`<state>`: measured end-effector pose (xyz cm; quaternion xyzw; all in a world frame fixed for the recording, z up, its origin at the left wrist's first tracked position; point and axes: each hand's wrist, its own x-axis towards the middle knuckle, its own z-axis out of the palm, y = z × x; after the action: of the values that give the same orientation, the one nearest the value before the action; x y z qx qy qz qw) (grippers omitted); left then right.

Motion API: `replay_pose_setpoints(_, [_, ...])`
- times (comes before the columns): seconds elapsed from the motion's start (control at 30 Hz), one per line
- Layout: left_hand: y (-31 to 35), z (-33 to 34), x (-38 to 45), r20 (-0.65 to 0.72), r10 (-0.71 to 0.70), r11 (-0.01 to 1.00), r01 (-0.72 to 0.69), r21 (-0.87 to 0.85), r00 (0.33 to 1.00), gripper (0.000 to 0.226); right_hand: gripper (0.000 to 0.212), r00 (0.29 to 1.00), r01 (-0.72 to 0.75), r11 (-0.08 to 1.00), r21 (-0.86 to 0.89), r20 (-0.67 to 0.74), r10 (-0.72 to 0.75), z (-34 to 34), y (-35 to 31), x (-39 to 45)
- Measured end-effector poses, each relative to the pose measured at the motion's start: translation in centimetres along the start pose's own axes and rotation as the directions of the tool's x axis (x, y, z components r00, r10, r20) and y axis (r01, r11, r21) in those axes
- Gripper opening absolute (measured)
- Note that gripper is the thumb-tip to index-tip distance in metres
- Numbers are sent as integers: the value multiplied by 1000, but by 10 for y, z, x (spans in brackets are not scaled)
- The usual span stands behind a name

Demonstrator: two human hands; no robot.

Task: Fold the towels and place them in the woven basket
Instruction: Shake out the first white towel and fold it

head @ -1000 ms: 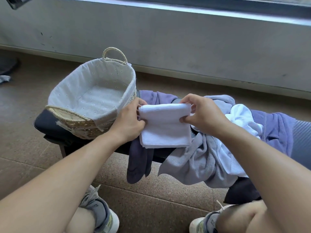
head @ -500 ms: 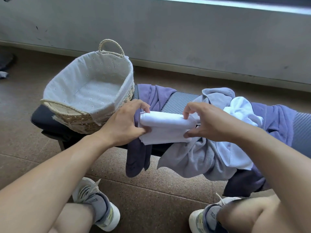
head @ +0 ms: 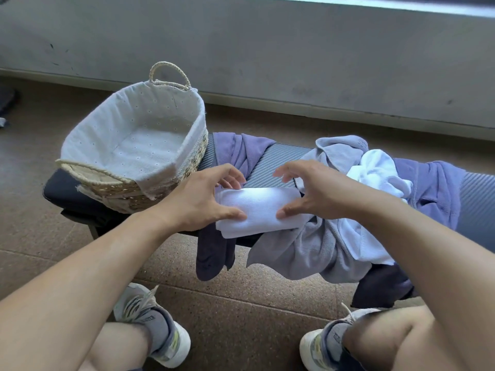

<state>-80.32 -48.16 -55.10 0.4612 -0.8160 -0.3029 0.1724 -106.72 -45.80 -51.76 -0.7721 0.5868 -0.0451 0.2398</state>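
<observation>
White towel is folded into a compact rectangle, smooth top, lying on the dark bench just right of the woven basket. Left hand and right hand flank it, fingers spread and loosely curved, thumbs touching its near edge, gripping nothing. Basket liner is white.

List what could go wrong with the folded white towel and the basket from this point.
1. The folded white towel lies at the bench's front edge, partly on hanging cloth, with the left hand and right hand only touching it by thumbs and fingertips; it may slip off or unfold.
2. The woven basket overhangs the bench end; dropping the towel in could tip it.
3. The grey towel hangs far over the edge and might slide down.
</observation>
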Motion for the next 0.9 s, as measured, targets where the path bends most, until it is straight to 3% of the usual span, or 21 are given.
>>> replay_pose_setpoints(0.07, [1, 1, 1, 66, -17, 999, 14, 42, 998, 66, 90, 996, -5, 998, -56, 86, 10, 1, -2, 1])
replay_pose_setpoints(0.17, [2, 3, -1, 153, -67, 992, 49, 119, 986, 75, 77, 986, 2, 999, -51, 168, 7, 4, -3, 2])
replay_pose_setpoints(0.27, [9, 1, -2, 158, -28, 989, 5, 146, 987, 65, 74, 987, 11, 1000, -26, 162, -7, 4, -5, 2])
replay_pose_setpoints(0.37, [16, -8, -3, -4, 90, 991, -89, 99, 996, 57, 69, 997, 78, 997, 25, 6, -78, 1, -8, 0])
replay_pose_setpoints(0.43, [18, -13, 0, -143, 168, 976, -145, 160, 975, 56, 68, 980, 118, 993, 31, -167, -111, 0, -9, 0])
replay_pose_setpoints(0.5, [17, -11, 3, -171, 196, 960, -153, 235, 966, 59, 69, 960, 125, 990, -59, -245, -136, 1, -9, 3])
replay_pose_setpoints(0.67, [5, 8, 7, 33, 133, 944, -137, 300, 991, 71, 74, 993, 90, 956, -278, -54, -109, 21, 2, 7])
replay_pose_setpoints(0.9, [4, 15, 13, 117, 146, 866, -184, 466, 982, 74, 62, 993, 106, 937, -333, -22, -120, 21, 11, 6])
